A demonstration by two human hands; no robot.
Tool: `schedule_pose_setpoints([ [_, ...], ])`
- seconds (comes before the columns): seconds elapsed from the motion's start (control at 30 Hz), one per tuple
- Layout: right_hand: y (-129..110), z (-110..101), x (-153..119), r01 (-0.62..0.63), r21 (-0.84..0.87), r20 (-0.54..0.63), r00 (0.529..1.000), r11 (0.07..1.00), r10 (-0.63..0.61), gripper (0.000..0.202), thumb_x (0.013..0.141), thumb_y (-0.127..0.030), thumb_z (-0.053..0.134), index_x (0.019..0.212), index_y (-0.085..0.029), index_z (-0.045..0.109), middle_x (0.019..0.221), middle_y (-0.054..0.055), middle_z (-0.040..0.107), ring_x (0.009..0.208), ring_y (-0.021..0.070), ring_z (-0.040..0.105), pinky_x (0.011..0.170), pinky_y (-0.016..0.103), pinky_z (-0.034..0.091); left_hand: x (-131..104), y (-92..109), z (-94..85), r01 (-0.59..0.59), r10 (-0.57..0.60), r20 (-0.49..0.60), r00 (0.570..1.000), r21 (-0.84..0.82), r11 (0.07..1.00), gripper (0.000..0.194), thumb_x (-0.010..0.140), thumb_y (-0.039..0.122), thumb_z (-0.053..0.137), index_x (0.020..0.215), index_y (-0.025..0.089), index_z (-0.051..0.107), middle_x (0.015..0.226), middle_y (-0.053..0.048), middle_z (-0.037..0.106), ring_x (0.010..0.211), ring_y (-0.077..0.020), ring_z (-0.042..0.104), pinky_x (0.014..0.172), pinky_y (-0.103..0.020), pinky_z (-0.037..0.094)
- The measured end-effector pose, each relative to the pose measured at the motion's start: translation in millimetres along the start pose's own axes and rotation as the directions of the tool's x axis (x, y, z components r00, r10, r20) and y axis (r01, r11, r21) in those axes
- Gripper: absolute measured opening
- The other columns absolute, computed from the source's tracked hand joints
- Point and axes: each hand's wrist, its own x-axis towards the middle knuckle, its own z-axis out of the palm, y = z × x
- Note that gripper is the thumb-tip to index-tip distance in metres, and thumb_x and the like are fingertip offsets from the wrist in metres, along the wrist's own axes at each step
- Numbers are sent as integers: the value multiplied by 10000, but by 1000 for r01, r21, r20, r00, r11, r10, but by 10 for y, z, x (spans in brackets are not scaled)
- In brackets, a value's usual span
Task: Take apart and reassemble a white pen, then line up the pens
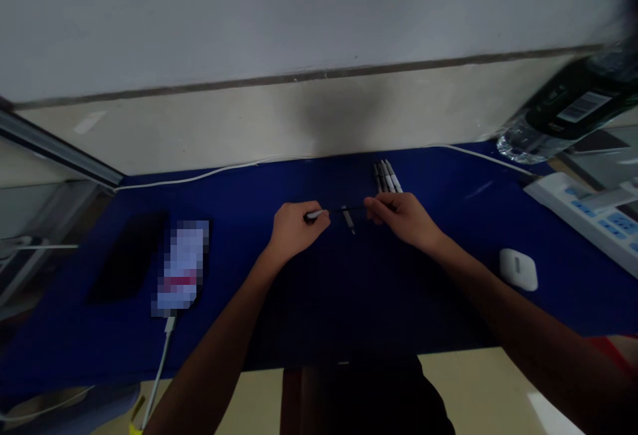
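My left hand (298, 228) is closed around a pen barrel (315, 214), white and dark, at the middle of the blue table. To its right, my right hand (399, 217) pinches the end of a thin dark stick-like piece (356, 208) that runs toward the left hand. Whether that piece touches the barrel is unclear. Between the hands a small grey and white pen part (347, 220) lies on the table. Several pens (387, 176) lie side by side just behind my right hand.
A phone (182, 265) with a cable lies at the left, beside a dark flat object (130, 257). At the right are a white earbud case (518, 269), a power strip (588, 216) and a large bottle (573, 106). A white cable runs along the wall.
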Motion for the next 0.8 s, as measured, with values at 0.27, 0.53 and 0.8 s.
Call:
schedule_pose_setpoints([
  [0.27,21,36,18,34,87,-49,998,996,-29,256,850,-443,643,901,-196,691,770,31,672,676,158,593,604,278,431,3,21,-11,9,-9,4,1000,17,1000,283,833,347,533,632,172,627,533,33,509,507,-95,468,520,-238,272],
  [0.53,-8,9,4,21,7,-16,1000,1000,-21,402,925,-513,507,758,-181,660,657,31,630,585,142,545,541,276,385,-2,17,-7,-2,2,-1,1000,11,1000,285,837,337,532,621,171,612,529,32,501,505,-95,461,518,-239,266],
  [0.8,43,36,29,23,107,-55,998,994,-17,240,846,-425,645,910,-199,690,819,40,689,711,167,618,646,290,466,9,-16,-4,12,-12,4,1000,-16,1000,282,843,336,526,636,168,619,551,32,521,521,-95,467,525,-234,277],
])
